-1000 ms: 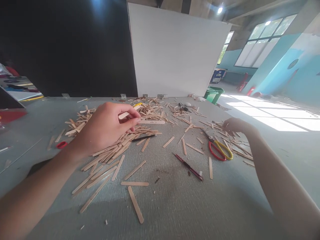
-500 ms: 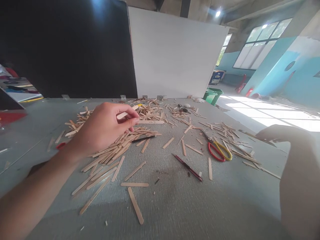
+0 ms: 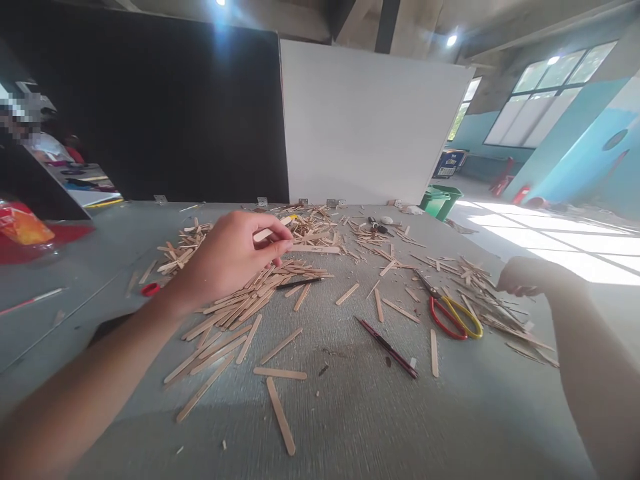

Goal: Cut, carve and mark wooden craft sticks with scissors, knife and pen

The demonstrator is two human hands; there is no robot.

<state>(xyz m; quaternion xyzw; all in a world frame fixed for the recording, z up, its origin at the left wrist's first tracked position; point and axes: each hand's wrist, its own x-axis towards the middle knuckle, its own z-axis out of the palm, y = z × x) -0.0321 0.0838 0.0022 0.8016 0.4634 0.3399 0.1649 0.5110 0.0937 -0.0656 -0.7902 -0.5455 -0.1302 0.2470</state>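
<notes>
Pinching a stick (image 3: 317,250) in its fingers (image 3: 285,245) over the counter (image 3: 360,427), the left hand (image 3: 237,257) seemingly held it ready, the step in hand; the right hand (image 3: 527,277) was curled beside scraps (image 3: 473,272), its grip impossible to tell. The next move probably called for a sure right-hand hold.

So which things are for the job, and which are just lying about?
Probably for the job:
wooden stick in the left hand
loose sticks near the right hand

Seemingly just lying about:
scissors
dark-red pointed tool
red ring
</notes>
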